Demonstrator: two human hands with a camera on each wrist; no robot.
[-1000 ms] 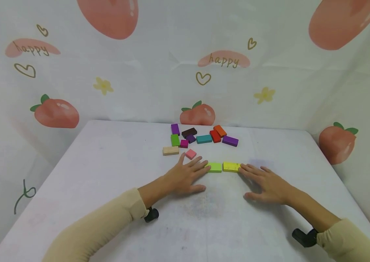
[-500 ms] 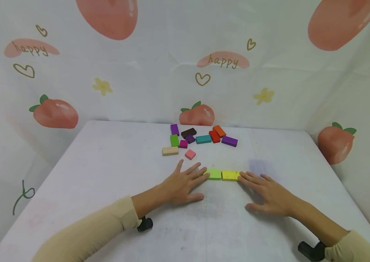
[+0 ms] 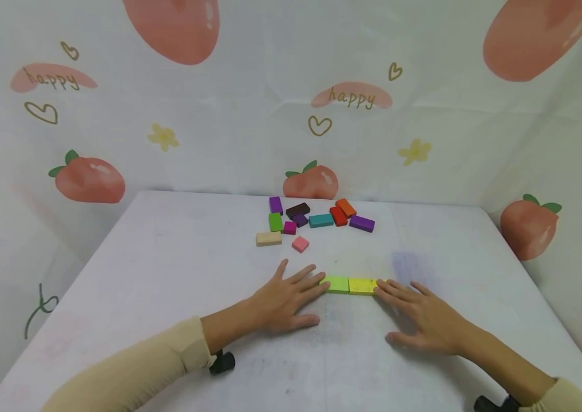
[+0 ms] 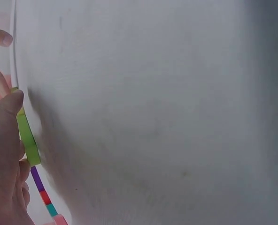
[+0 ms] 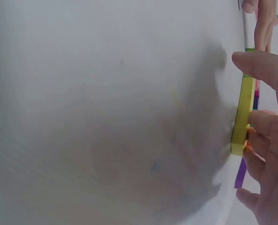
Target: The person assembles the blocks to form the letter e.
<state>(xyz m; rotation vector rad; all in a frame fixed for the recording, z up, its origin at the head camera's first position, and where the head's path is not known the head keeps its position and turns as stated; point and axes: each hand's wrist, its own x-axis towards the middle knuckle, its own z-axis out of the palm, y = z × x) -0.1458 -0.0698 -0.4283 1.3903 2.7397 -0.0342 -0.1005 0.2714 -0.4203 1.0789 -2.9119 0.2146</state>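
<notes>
A light green block (image 3: 338,285) and a yellow block (image 3: 361,286) lie flat on the white table, end to end in one row. My left hand (image 3: 291,297), fingers spread and straight, touches the left end of the light green block with its fingertips. On the other side my right hand (image 3: 424,320) has its straight fingertips on the yellow block's right end. In the left wrist view the light green block (image 4: 28,139) shows beside the fingers, and the right wrist view has the yellow block (image 5: 243,115) along the fingertips. Both thumbs point inward, apart from the blocks.
Farther back lie several loose blocks, among them a pink block (image 3: 300,244), a natural wood block (image 3: 268,239), a teal block (image 3: 321,221) and a purple block (image 3: 361,224). Behind the white table (image 3: 193,246) hangs a cloth (image 3: 239,103) printed with peaches.
Both hands have drawn the light green and yellow blocks toward the person. The small gap between the two blocks has closed. The blocks at the back stay put.
</notes>
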